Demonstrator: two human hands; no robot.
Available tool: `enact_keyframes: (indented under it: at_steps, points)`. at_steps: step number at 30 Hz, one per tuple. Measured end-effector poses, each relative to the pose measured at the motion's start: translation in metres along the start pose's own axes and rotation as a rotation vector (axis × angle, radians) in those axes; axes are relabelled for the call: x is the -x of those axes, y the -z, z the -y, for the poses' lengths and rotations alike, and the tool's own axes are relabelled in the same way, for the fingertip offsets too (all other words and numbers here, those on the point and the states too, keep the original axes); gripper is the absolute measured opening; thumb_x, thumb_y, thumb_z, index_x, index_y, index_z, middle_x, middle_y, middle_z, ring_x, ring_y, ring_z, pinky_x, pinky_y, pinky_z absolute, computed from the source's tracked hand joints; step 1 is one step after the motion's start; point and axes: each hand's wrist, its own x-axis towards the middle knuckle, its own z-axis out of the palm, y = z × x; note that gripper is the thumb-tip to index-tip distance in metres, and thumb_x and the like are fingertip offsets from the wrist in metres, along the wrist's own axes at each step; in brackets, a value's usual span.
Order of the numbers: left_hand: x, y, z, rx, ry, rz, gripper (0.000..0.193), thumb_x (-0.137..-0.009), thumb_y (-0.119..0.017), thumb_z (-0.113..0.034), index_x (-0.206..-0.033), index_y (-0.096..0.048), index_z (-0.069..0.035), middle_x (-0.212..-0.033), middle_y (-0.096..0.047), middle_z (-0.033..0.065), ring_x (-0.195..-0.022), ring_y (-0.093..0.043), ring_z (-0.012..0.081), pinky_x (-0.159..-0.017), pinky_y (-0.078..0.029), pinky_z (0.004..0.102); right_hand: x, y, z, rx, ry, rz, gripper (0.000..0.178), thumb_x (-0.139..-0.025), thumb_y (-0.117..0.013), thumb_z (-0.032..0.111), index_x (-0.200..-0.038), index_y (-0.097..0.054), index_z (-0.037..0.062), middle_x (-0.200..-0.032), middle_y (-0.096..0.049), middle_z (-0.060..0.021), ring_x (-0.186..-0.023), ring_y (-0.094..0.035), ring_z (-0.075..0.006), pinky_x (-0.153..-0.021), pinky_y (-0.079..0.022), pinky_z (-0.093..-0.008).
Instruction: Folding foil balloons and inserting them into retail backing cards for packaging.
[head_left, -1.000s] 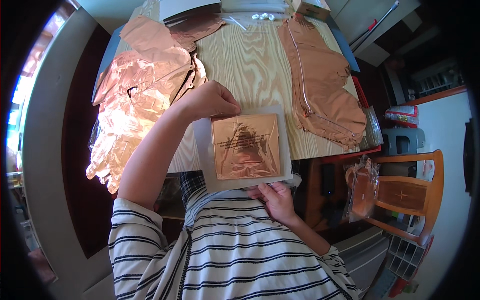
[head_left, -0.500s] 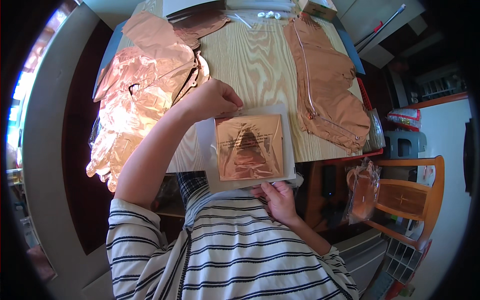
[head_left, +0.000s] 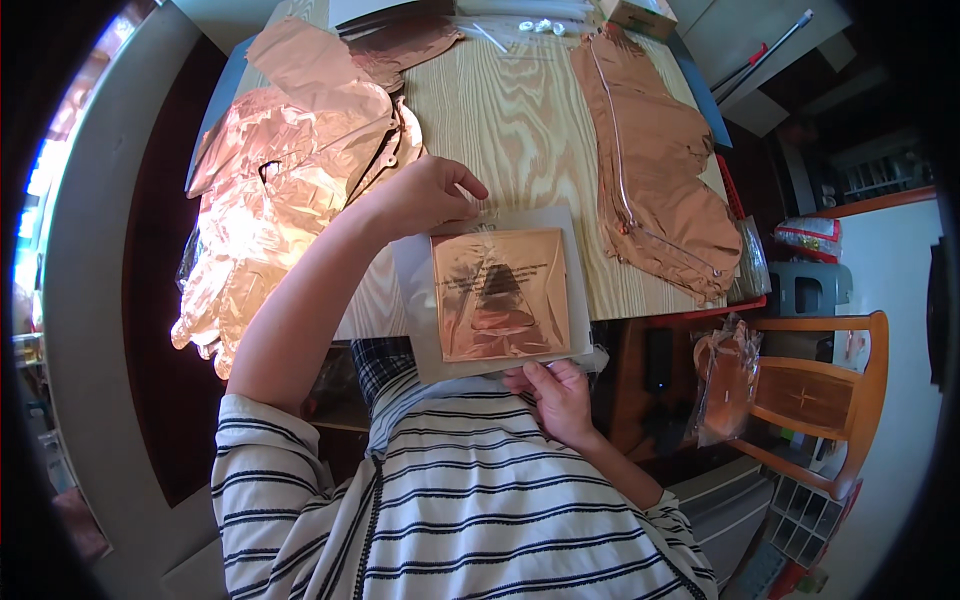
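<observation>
A clear plastic bag (head_left: 415, 300) is tilted at the table's near edge, with a flat copper-coloured foil packet (head_left: 505, 325) inside it. Dark print shows across the front of the packet. My right hand (head_left: 562, 400) pinches the bag's lower edge between thumb and fingers. At the upper left edge of the bag is my left hand (head_left: 430, 195), its index finger raised apart from the thumb. Whether the left fingertips still touch the plastic is hard to see.
On the wooden table (head_left: 500, 120), crumpled copper foil balloons (head_left: 270, 190) lie at left, and another (head_left: 660, 170) at right. Small white pieces (head_left: 540, 27) and a cardboard box (head_left: 640, 15) sit at the back. A wooden chair (head_left: 810, 400) with a bagged foil item (head_left: 728, 385) stands at right.
My left index finger has lifted away from the bag's top edge, where the fingers were pinched together. My right hand keeps its grip with the bag almost unmoved.
</observation>
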Motion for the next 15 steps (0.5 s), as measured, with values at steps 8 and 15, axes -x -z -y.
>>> enact_keyframes:
  at_steps: [8,15]
  points:
    - [-0.002,-0.002,0.01,0.149,-0.026,0.021,0.032,-0.097,-0.061,-0.007,-0.123,-0.058,0.011,-0.074,-0.063,0.0034,-0.056,-0.055,0.0078,-0.052,-0.046,0.0241,-0.003,0.001,0.0,-0.014,-0.002,-0.007,0.023,-0.103,-0.062,0.017,-0.11,-0.068,-0.0039,-0.101,-0.074,-0.0166,-0.087,-0.072,-0.0207,-0.08,-0.058,-0.0333]
    - [0.006,-0.006,0.007,0.078,-0.084,-0.022,0.032,-0.096,-0.064,-0.008,-0.122,-0.059,0.01,-0.077,-0.065,0.0038,-0.059,-0.056,0.0076,-0.054,-0.047,0.0236,-0.001,-0.003,0.001,0.062,0.044,0.037,0.024,-0.103,-0.062,0.018,-0.113,-0.067,-0.0031,-0.101,-0.074,-0.0141,-0.087,-0.071,-0.0194,-0.081,-0.057,-0.0314]
